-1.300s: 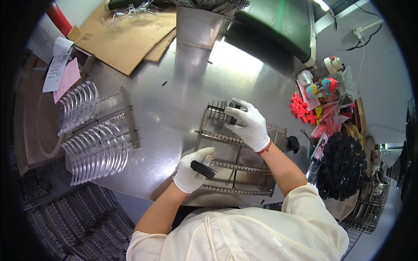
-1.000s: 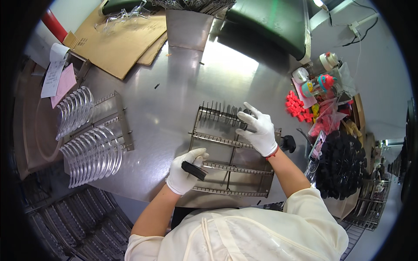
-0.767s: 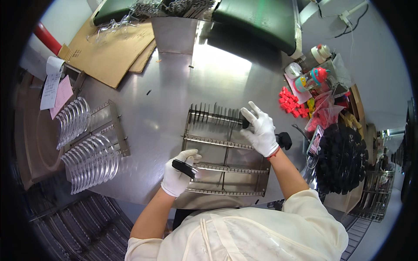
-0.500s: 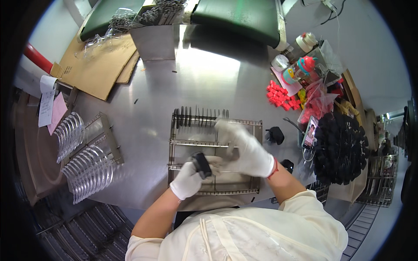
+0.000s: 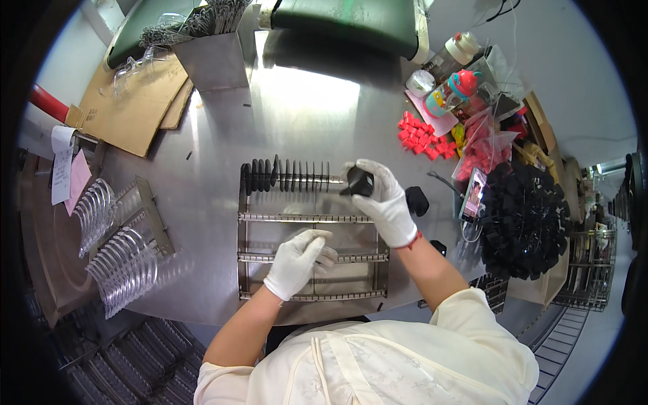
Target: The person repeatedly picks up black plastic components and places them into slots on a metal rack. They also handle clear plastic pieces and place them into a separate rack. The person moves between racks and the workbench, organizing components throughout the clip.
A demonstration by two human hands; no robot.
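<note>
My right hand (image 5: 386, 206), in a white glove, grips a black angular piece (image 5: 360, 181) at the right end of the rack's far row. Several thin dark curved pieces (image 5: 260, 177) stand on edge in that row, close together toward the left. The metal rack (image 5: 317, 219) lies flat in front of me. Over its middle and near bars my gloved left hand (image 5: 297, 263) has its fingers curled together; whatever they may hold is hidden. Right of the rack, a similar black piece (image 5: 417, 201) lies loose on the table.
Clear curved pieces (image 5: 121, 266) stand in another rack at left. Cardboard (image 5: 135, 108) and a metal bin (image 5: 212, 64) of wire hooks are at the back left. Red pieces (image 5: 424, 138), bottles (image 5: 449, 91), a phone (image 5: 474, 194) and a black pile (image 5: 526, 223) crowd the right.
A black piece that was at my left hand is gone from there. My right hand has moved up and right and now shows a black piece. The view has shifted slightly.
</note>
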